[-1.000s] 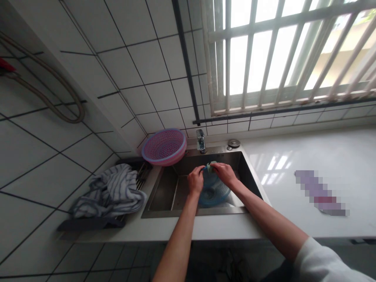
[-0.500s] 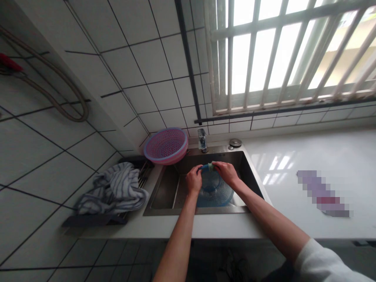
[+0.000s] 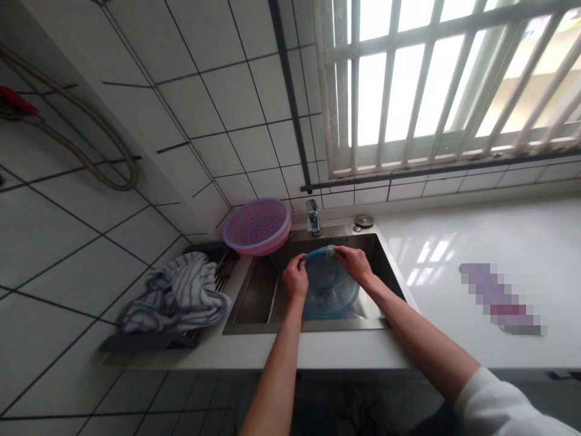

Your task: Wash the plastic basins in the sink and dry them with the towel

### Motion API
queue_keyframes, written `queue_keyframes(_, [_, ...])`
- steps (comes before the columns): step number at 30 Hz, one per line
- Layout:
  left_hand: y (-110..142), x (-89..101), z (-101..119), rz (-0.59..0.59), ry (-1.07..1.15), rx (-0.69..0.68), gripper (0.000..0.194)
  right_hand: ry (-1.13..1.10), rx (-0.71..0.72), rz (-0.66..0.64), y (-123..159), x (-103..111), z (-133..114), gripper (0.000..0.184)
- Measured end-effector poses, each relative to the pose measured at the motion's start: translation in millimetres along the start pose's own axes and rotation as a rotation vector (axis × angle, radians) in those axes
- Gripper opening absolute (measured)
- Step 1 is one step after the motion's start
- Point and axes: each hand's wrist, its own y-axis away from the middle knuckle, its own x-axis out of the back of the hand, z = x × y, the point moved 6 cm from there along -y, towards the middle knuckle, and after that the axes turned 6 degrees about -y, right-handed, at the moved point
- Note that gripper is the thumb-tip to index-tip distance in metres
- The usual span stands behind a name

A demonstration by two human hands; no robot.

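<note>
A blue mesh basket [image 3: 327, 310] is held tilted inside the steel sink [image 3: 254, 303], its far rim raised. My left hand [image 3: 296, 277] is closed on the left part of that rim, thumb and fingers on either side. My right hand [image 3: 355, 263] pinches a small pale green sponge [image 3: 330, 251] against the far rim. Its fingertips partly hide the sponge, so the exact shape does not show. Behind the basket stands the chrome faucet [image 3: 313, 217]; whether water is running cannot be seen.
A pink and blue colander [image 3: 258, 227] leans at the sink's back left corner. Left of the sink, a striped towel [image 3: 181, 293] lies on a dark rack [image 3: 147, 340]. A metal drain strainer [image 3: 364, 220] sits behind the sink. The white counter [image 3: 436, 309] carries a blurred-out item [image 3: 502, 300].
The basket's raised rim has shifted slightly left and up, showing more of its inside. My right hand and the sponge have moved a little along the rim; my left hand still grips it.
</note>
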Motion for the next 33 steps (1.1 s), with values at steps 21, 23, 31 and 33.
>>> queue_keyframes(21, [-3,11.0,2,0.148,-0.046,-0.055,0.044,0.008,-0.184,0.124,-1,22,34,0.029])
queue_keyframes(23, [0,1.3,13,0.038,-0.066,-0.144,0.053,0.016,-0.146,0.091,-1,18,26,0.030])
queue_keyframes(31, [2,-16.7,12,-0.187,-0.073,-0.112,0.036,-0.018,-0.080,-0.008,1,11,5,0.032])
queue_keyframes(33, [0,-14.7,9,-0.151,-0.079,-0.095,0.035,-0.029,-0.094,-0.003,2,11,3,0.032])
